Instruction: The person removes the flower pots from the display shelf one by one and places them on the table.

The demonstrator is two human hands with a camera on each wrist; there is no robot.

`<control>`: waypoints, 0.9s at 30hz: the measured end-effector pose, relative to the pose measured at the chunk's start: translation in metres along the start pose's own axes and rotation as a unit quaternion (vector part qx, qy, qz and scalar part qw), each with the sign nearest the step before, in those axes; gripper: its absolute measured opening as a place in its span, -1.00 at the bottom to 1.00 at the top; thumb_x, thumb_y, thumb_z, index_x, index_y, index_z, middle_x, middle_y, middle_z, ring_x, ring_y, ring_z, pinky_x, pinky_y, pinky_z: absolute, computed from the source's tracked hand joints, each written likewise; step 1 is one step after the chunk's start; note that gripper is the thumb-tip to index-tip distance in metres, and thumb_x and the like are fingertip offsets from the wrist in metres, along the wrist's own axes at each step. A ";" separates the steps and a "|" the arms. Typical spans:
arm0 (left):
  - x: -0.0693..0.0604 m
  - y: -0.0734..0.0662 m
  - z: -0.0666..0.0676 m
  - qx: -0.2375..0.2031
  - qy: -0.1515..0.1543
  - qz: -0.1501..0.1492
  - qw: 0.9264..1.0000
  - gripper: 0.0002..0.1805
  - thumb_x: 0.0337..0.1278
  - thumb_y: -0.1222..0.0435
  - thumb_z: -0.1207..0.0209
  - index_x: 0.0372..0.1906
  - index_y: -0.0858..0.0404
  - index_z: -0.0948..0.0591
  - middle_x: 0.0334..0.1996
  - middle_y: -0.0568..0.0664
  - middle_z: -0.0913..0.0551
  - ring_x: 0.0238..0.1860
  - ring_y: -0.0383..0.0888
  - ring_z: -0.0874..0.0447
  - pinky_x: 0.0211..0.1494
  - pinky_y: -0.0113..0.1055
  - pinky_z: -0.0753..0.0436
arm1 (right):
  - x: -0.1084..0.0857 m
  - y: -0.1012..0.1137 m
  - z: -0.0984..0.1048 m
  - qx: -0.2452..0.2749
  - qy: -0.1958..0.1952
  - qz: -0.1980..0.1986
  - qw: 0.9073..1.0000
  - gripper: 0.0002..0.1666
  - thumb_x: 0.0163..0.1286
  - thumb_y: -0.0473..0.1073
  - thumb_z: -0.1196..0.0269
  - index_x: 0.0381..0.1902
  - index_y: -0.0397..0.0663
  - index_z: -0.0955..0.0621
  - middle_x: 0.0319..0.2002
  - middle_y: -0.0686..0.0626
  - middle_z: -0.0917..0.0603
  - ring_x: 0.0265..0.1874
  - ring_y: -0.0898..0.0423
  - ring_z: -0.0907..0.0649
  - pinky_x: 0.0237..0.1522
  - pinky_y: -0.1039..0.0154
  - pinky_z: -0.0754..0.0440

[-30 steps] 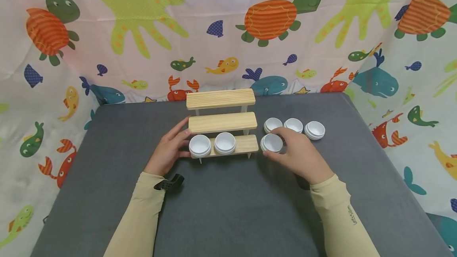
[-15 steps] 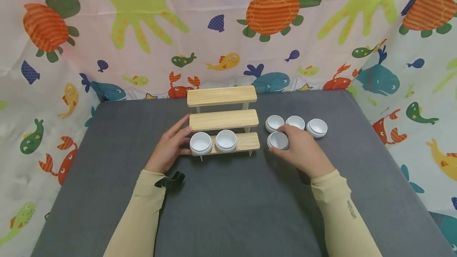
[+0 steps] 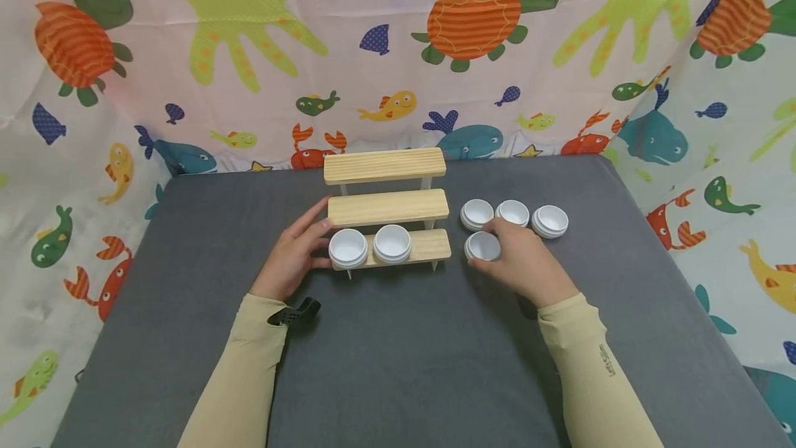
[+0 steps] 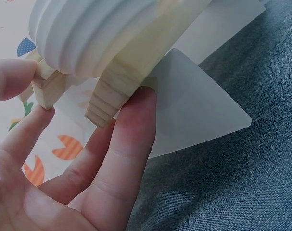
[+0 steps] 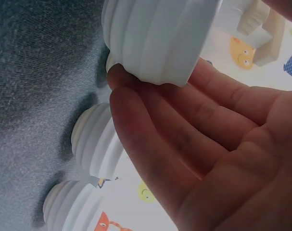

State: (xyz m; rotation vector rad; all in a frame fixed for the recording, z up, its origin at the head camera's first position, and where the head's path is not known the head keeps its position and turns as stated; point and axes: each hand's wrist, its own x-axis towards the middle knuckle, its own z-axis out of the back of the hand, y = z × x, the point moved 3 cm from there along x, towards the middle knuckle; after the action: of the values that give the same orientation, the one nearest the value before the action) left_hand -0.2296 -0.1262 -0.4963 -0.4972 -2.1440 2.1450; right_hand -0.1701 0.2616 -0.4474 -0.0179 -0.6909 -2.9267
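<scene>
A three-tier wooden stand (image 3: 388, 208) with pale shelves and whitish supports is on the grey cloth. My left hand (image 3: 291, 261) grips its left end, thumb and fingers at the ends of the middle and lowest shelves (image 4: 107, 96). On the lowest shelf sit two ribbed white bowls, one at the left end (image 3: 348, 247) and another near the middle (image 3: 392, 243). Right of the stand, my right hand (image 3: 525, 258) holds a white bowl (image 3: 482, 246) between thumb and fingers (image 5: 150, 130). I cannot tell whether that bowl touches the cloth.
Behind the right hand stand three more white bowls, at left (image 3: 477, 213), middle (image 3: 513, 212) and right (image 3: 550, 220). A grey cloth (image 3: 398, 358) covers the table. Curtains (image 3: 249, 54) printed with sea animals hang behind and at both sides.
My right hand has shifted slightly right with its bowl, widening the gap to the stand, then stayed nearly still. The left hand keeps its grip on the stand.
</scene>
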 end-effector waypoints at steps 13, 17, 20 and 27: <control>0.000 -0.002 0.001 0.001 0.005 -0.006 1.000 -0.36 0.64 -0.06 -0.15 0.67 -0.37 -0.30 0.49 0.14 -0.55 0.10 -0.11 -0.78 -0.08 -0.12 -0.85 | 0.003 0.000 0.000 -0.008 0.003 0.008 1.000 -0.34 0.24 -0.02 -0.58 0.16 -0.28 -0.66 -0.06 -0.23 -0.80 -0.15 -0.13 -0.74 -0.02 -0.16 -0.70; 0.000 -0.002 0.001 0.005 0.003 -0.002 1.000 -0.36 0.64 -0.06 -0.15 0.67 -0.37 -0.29 0.50 0.14 -0.54 0.10 -0.11 -0.78 -0.07 -0.12 -0.84 | 0.004 0.000 -0.002 -0.008 0.003 0.012 1.000 -0.36 0.24 -0.02 -0.59 0.14 -0.27 -0.66 -0.07 -0.22 -0.80 -0.16 -0.12 -0.73 -0.03 -0.16 -0.69; 0.000 -0.002 0.001 0.006 0.003 -0.001 1.000 -0.35 0.64 -0.06 -0.16 0.68 -0.36 -0.29 0.50 0.14 -0.53 0.10 -0.11 -0.78 -0.07 -0.12 -0.84 | 0.004 -0.001 -0.004 -0.008 0.003 0.015 1.000 -0.37 0.23 -0.02 -0.59 0.13 -0.26 -0.66 -0.09 -0.21 -0.80 -0.17 -0.12 -0.73 -0.04 -0.16 -0.69; 0.001 0.000 0.002 0.002 0.007 -0.001 1.000 -0.35 0.64 -0.06 -0.15 0.68 -0.34 -0.29 0.50 0.16 -0.53 0.09 -0.12 -0.78 -0.08 -0.13 -0.84 | 0.004 -0.004 -0.006 -0.011 0.006 0.010 1.000 -0.37 0.23 -0.02 -0.59 0.13 -0.25 -0.66 -0.10 -0.20 -0.80 -0.18 -0.11 -0.73 -0.04 -0.16 -0.69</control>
State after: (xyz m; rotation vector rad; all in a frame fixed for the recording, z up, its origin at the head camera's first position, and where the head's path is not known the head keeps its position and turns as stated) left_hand -0.2312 -0.1274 -0.4970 -0.5075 -2.1322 2.1381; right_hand -0.1743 0.2618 -0.4540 -0.0104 -0.6523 -2.9123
